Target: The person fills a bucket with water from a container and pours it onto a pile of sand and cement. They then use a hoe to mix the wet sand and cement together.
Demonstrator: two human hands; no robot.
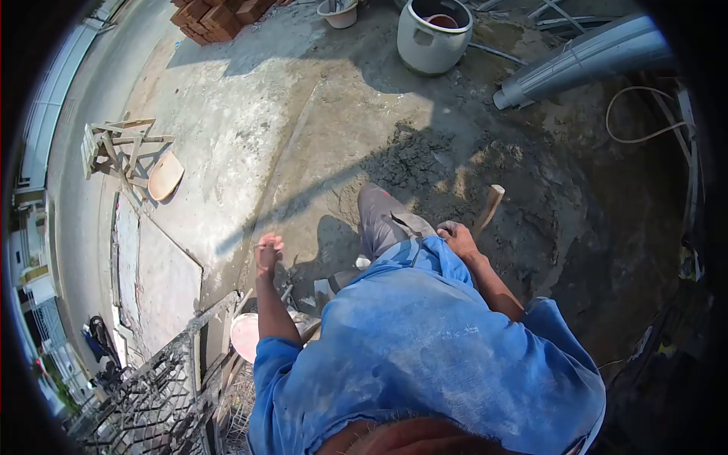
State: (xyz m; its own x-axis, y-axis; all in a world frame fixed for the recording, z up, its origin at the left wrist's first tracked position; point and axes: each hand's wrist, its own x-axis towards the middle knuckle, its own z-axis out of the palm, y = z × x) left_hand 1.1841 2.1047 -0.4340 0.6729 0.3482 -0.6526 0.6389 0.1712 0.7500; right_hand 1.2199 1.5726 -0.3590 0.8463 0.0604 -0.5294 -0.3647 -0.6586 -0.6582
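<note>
My left hand (269,254) hangs out to the left over the concrete ground, its fingers loosely curled and apart, with nothing in them. Below it, partly behind my forearm, sits a pale round tub (244,337). My right hand (457,239) rests by my hip at the hem of my blue shirt (425,334), its fingers bent inward; what they hold, if anything, is hidden. Just beyond that hand a wooden handle (489,206) sticks up, its lower end out of sight behind my wrist. A heap of wet grey mortar (417,155) lies ahead of my legs.
A grey barrel (434,42) and a small bucket (337,14) stand ahead, near stacked red bricks (220,21). Long metal sheeting (588,61) lies at the upper right. To the left are a wooden trestle (129,152), a tan basin (165,176) and a metal grating (152,402).
</note>
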